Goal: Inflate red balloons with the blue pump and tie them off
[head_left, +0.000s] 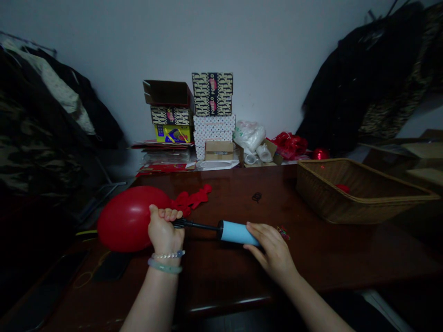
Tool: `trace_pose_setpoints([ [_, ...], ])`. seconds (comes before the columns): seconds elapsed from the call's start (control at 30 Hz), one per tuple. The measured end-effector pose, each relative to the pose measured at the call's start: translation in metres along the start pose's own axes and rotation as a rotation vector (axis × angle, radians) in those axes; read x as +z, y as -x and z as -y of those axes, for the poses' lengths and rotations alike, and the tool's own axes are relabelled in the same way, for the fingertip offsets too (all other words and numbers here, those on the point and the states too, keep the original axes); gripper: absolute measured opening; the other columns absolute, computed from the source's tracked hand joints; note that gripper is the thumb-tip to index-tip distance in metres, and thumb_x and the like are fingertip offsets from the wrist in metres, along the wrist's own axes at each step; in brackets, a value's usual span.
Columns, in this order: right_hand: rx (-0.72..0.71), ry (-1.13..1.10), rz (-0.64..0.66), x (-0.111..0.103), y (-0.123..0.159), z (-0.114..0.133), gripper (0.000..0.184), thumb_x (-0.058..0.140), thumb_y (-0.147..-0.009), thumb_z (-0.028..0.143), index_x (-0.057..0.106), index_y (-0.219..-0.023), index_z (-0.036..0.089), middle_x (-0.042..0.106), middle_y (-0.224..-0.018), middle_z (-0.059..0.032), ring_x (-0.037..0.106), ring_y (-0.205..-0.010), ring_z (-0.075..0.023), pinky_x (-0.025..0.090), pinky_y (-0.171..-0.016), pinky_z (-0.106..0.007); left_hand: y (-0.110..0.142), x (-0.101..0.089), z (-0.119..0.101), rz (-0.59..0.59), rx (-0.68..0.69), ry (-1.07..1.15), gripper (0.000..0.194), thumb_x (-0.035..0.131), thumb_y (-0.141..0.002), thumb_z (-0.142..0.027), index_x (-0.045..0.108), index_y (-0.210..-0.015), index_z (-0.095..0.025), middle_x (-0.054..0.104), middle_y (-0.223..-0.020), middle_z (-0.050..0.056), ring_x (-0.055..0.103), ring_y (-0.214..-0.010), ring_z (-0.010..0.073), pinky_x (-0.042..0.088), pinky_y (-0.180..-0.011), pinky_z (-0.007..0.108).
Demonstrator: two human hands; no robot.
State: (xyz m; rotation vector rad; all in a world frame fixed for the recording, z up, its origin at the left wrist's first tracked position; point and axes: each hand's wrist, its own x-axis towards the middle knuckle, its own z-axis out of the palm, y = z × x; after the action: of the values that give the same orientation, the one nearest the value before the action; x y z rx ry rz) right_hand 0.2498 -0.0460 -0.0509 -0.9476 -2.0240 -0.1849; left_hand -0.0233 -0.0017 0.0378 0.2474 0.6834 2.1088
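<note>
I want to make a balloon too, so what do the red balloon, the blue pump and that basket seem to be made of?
The red balloon looks like thin, stretchy rubber, with a soft sheen across its swollen side. The blue tube of the hand pump seems to be smooth, matte plastic, though it could have a soft covering. The brown basket looks like woven wicker or rattan, because its strands cross in rows.

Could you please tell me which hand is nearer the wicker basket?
Right. The right hand, on the blue pump barrel, is in front of and left of the wicker basket; the left hand, gripping the red balloon, is much farther left.
</note>
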Motion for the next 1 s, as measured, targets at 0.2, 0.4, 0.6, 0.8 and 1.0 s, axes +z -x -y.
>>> trace_pose_setpoints([
  [0.2, 0.016, 0.001, 0.005, 0.004, 0.002, 0.004, 0.046, 0.063, -0.088, 0.028, 0.052, -0.132, 0.021, 0.065, -0.123, -0.0116, 0.062, -0.11, -0.0263, 0.053, -0.094, -0.047, 0.013, 0.005, 0.017, 0.016, -0.035, -0.005, 0.044, 0.047, -0.095, -0.034, 0.032, -0.056, -0.019, 0.028, -0.044, -0.008, 0.028, -0.038, 0.0064, 0.03, -0.042, 0.021],
  [0.4, 0.032, -0.008, 0.0, 0.009, 0.005, 0.009, 0.046, 0.066, -0.087, 0.03, 0.054, -0.13, 0.019, 0.066, -0.122, -0.0118, 0.062, -0.109, -0.0263, 0.053, -0.094, -0.046, 0.026, 0.007, 0.034, 0.05, -0.056, -0.025, 0.045, 0.053, -0.092, -0.038, 0.033, -0.056, -0.019, 0.029, -0.045, -0.007, 0.027, -0.039, 0.0066, 0.03, -0.042, 0.022],
  [0.6, 0.027, -0.027, -0.03, 0.01, 0.006, 0.012, 0.045, 0.066, -0.087, 0.031, 0.055, -0.129, 0.019, 0.067, -0.12, -0.0123, 0.063, -0.106, -0.0267, 0.054, -0.09, -0.045, 0.039, 0.009, 0.044, 0.08, -0.058, -0.055, 0.049, 0.059, -0.086, -0.049, 0.035, -0.056, -0.019, 0.03, -0.045, -0.007, 0.029, -0.04, 0.0068, 0.03, -0.042, 0.022],
  [0.8, 0.029, -0.04, -0.008, 0.009, 0.003, 0.014, 0.046, 0.066, -0.087, 0.03, 0.053, -0.13, 0.019, 0.066, -0.122, -0.0121, 0.061, -0.11, -0.0266, 0.052, -0.094, -0.046, 0.036, 0.012, 0.039, 0.077, -0.041, -0.057, 0.048, 0.055, -0.09, -0.044, 0.034, -0.055, -0.019, 0.03, -0.044, -0.007, 0.028, -0.039, 0.0068, 0.03, -0.041, 0.022],
  [1.0, 0.019, -0.045, 0.041, 0.007, -0.001, 0.013, 0.048, 0.064, -0.089, 0.032, 0.051, -0.133, 0.019, 0.065, -0.124, -0.0124, 0.061, -0.111, -0.0261, 0.052, -0.095, -0.045, 0.027, 0.013, 0.029, 0.064, -0.042, -0.051, 0.046, 0.049, -0.094, -0.037, 0.033, -0.055, -0.019, 0.029, -0.044, -0.007, 0.027, -0.038, 0.0066, 0.029, -0.041, 0.022],
])
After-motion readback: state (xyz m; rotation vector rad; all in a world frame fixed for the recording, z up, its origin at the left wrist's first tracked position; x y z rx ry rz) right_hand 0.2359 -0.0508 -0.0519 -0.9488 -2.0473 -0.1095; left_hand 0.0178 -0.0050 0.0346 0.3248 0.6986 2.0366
